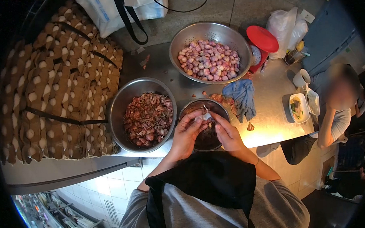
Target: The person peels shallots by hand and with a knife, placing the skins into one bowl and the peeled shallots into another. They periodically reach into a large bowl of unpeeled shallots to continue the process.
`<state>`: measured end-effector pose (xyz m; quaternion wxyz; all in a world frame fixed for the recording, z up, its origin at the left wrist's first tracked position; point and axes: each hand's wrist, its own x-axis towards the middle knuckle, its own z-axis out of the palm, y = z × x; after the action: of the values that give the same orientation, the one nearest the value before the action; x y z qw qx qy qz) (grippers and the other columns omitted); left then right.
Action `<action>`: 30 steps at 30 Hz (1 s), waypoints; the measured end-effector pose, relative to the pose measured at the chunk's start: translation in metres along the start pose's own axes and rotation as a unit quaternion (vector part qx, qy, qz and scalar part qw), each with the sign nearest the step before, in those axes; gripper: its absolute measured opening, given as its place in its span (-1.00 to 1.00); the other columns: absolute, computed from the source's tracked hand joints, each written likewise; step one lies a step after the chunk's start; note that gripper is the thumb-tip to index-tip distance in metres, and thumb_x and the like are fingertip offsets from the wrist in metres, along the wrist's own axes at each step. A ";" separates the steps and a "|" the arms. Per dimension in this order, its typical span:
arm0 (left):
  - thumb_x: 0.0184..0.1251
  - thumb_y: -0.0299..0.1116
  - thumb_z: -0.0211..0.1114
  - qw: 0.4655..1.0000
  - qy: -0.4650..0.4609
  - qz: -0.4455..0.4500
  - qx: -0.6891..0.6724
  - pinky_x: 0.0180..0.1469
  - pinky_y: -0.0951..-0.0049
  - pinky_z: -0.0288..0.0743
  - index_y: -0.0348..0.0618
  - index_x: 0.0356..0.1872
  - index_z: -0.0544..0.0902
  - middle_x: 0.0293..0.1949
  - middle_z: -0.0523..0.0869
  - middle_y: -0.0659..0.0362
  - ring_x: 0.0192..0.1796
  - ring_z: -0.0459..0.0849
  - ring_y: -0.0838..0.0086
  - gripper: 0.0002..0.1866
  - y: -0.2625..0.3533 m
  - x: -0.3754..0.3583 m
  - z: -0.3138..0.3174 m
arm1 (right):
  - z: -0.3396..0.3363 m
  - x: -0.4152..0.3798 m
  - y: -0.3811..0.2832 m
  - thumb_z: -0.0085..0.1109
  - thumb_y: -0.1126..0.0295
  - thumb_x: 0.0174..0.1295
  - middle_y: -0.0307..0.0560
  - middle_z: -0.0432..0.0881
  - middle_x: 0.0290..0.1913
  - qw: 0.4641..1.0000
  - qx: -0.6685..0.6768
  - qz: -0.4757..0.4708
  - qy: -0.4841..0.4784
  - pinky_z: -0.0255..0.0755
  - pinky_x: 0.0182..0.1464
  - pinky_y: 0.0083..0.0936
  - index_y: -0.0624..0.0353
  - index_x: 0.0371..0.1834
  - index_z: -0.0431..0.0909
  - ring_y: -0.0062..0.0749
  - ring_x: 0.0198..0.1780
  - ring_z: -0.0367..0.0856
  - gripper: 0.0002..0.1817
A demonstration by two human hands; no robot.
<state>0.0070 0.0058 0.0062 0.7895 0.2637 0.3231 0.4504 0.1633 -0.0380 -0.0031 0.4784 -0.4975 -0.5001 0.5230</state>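
My left hand [188, 132] and my right hand [229, 134] meet over a small steel bowl [222, 107], fingertips pinched on a small pale bulb [207, 116]. A thin stem end sticks up from it. Inside the small bowl, dark peelings and a few pale pieces show below my fingers. To the left stands a larger steel bowl [115, 131] of unpeeled reddish shallots [147, 121] with stringy roots. Beyond the small bowl, a big steel colander [175, 53] holds many peeled pink shallots [208, 60].
Stacked egg trays [63, 90] fill the left side. A blue glove [243, 97] lies near loose skins [224, 102]. Behind it stands a red scale [262, 41]. At right, a seated person [341, 103] is beside a food container [299, 109] and a white mug [301, 78].
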 end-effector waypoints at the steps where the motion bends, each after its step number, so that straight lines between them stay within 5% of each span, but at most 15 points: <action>1: 0.25 -0.50 0.08 1.000 -0.001 0.008 0.022 0.00 0.47 0.41 -0.20 -0.03 0.44 -0.12 0.54 0.15 -0.09 0.52 0.49 -0.74 -0.002 -0.001 -0.001 | 0.002 -0.001 -0.001 -0.16 0.35 0.31 0.02 0.39 0.10 1.000 -0.015 -0.012 -0.007 0.09 0.19 -0.55 0.27 0.18 0.25 -0.41 0.16 0.30 -0.60; 9: 0.17 -0.54 0.17 0.999 0.014 0.026 0.040 -0.05 0.54 0.43 -0.20 -0.10 0.47 -0.16 0.56 0.18 -0.11 0.52 0.54 -0.75 0.005 -0.005 0.003 | -0.006 0.006 -0.004 -0.17 0.38 0.30 0.01 0.37 0.14 1.000 -0.016 -0.012 0.022 0.05 0.22 -0.54 0.26 0.19 0.23 -0.38 0.20 0.26 -0.59; 13: 0.05 -0.59 0.27 0.998 0.016 0.058 0.025 -0.08 0.57 0.44 -0.19 -0.20 0.49 -0.20 0.57 0.19 -0.15 0.53 0.57 -0.74 -0.004 0.001 -0.003 | 0.000 -0.009 -0.008 -0.17 0.36 0.30 -0.14 0.43 -0.16 0.988 0.134 0.036 -0.071 0.21 -0.21 -0.70 0.19 0.28 0.10 -0.60 -0.26 0.32 -0.53; 15: 0.03 -0.62 0.28 0.997 0.007 0.069 0.023 -0.08 0.57 0.44 -0.19 -0.24 0.48 -0.22 0.58 0.19 -0.17 0.53 0.58 -0.74 -0.006 0.001 -0.003 | 0.005 -0.010 -0.012 -0.18 0.35 0.31 -0.34 0.27 -0.51 0.978 0.179 0.049 -0.100 0.02 -0.56 -0.79 0.13 0.34 -0.02 -0.76 -0.60 0.09 -0.47; 24: 0.05 -0.63 0.25 0.999 0.004 0.040 0.024 -0.08 0.56 0.44 -0.20 -0.27 0.48 -0.25 0.59 0.19 -0.20 0.54 0.58 -0.79 0.000 -0.002 0.001 | 0.003 -0.005 -0.007 -0.21 0.34 0.33 -0.38 0.16 -0.61 0.975 0.206 0.063 -0.060 -0.04 -0.62 -0.77 0.17 0.23 0.16 -0.73 -0.66 0.07 -0.59; 27: 0.06 -0.62 0.25 0.999 0.006 0.032 0.025 -0.08 0.58 0.44 -0.20 -0.27 0.49 -0.26 0.58 0.20 -0.20 0.54 0.59 -0.79 0.000 -0.001 0.001 | 0.000 -0.007 0.000 -0.17 0.36 0.31 -0.26 0.39 -0.47 0.974 0.204 0.067 -0.076 0.23 -0.46 -0.73 0.21 0.20 0.20 -0.63 -0.52 0.35 -0.60; 30: 0.06 -0.61 0.26 0.998 0.006 0.054 0.038 -0.09 0.59 0.43 -0.20 -0.27 0.49 -0.27 0.58 0.21 -0.20 0.53 0.60 -0.79 -0.002 -0.001 0.003 | 0.002 -0.006 0.001 -0.13 0.38 0.29 -0.08 0.46 -0.14 0.999 0.027 0.006 -0.041 0.27 -0.09 -0.60 0.26 0.17 0.22 -0.44 -0.15 0.44 -0.60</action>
<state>0.0097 0.0036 0.0071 0.7516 0.3077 0.3300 0.4812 0.1613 -0.0440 -0.0033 0.4674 -0.4655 -0.5017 0.5595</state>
